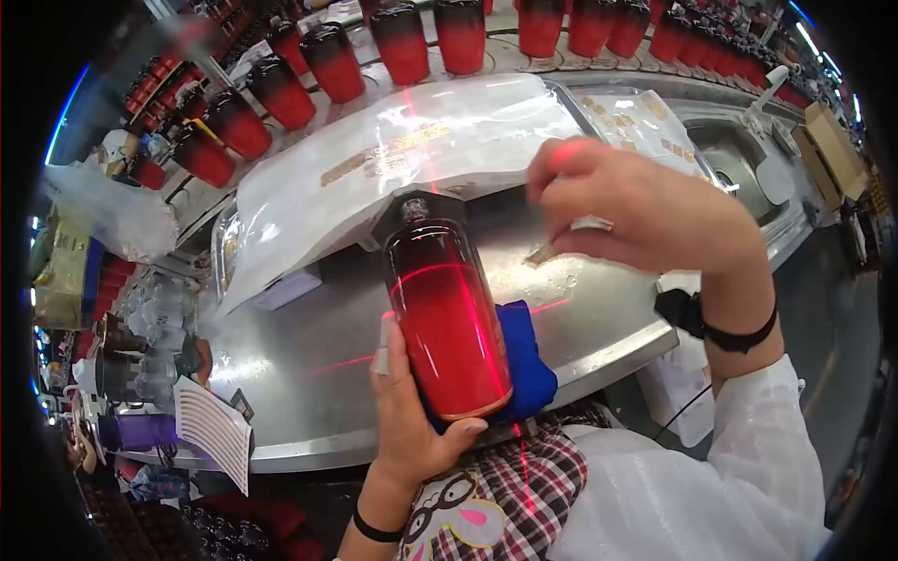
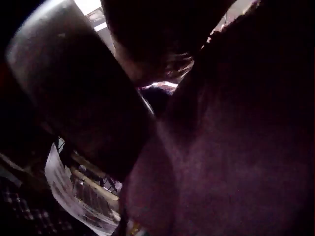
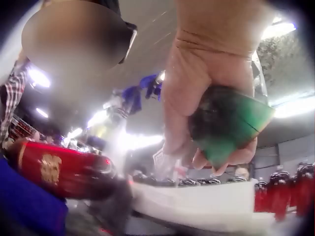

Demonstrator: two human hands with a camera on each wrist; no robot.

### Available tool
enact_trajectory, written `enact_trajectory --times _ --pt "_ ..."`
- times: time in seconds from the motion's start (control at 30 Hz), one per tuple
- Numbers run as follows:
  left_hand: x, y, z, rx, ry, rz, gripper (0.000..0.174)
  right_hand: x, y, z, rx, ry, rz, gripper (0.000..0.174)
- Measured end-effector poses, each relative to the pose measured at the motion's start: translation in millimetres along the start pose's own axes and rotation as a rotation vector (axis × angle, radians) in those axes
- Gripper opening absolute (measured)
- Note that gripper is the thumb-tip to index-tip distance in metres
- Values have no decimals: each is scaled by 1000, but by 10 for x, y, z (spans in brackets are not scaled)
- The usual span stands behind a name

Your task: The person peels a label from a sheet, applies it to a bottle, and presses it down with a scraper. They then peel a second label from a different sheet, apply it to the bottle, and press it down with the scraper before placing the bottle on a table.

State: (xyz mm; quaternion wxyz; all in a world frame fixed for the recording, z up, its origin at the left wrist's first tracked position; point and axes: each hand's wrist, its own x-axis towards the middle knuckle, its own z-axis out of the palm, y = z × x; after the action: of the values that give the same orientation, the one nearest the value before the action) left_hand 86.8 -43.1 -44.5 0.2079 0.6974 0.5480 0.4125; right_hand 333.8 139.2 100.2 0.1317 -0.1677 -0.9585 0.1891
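Observation:
A glossy bottle point(image 1: 449, 327), black at the shoulder fading to red, lies tilted with its neck on a dark angular rest point(image 1: 379, 229). Red laser lines cross it. My left hand point(image 1: 412, 435) grips its lower left side, thumb near the base; something pale wraps one finger. Beneath the bottle's right side is a blue cloth point(image 1: 531, 360). Raised over the table to the right, my right hand point(image 1: 645, 206) is blurred, fingers curled around a flat green piece point(image 3: 238, 123), dark toward the palm. Gold print point(image 3: 50, 168) shows on the bottle in the right wrist view. The left wrist view is very dark.
White backing sheet point(image 1: 505, 117) with gold stickers lies on a tray beyond the bottle; another sticker tray point(image 1: 645, 131) is to its right. Several red-black bottles point(image 1: 398, 42) line the back. A sink point(image 1: 734, 159) stands far right, a striped sheet point(image 1: 215, 425) at the table's left edge.

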Motion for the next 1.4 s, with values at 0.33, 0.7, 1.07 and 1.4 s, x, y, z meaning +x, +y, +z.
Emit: enact_trajectory --times 0.33,0.7,1.07,1.4 --pt "355 5 -19 -715 101 -248 82 578 -355 455 -316 -131 13 15" --pt "678 62 22 -880 92 -390 75 368 -283 707 -118 573 59 23" --pt "627 110 25 -943 66 -370 82 -11 -445 1233 -27 518 135 48" --pt "699 86 9 -927 84 -378 80 19 -459 1247 -3 531 129 44"
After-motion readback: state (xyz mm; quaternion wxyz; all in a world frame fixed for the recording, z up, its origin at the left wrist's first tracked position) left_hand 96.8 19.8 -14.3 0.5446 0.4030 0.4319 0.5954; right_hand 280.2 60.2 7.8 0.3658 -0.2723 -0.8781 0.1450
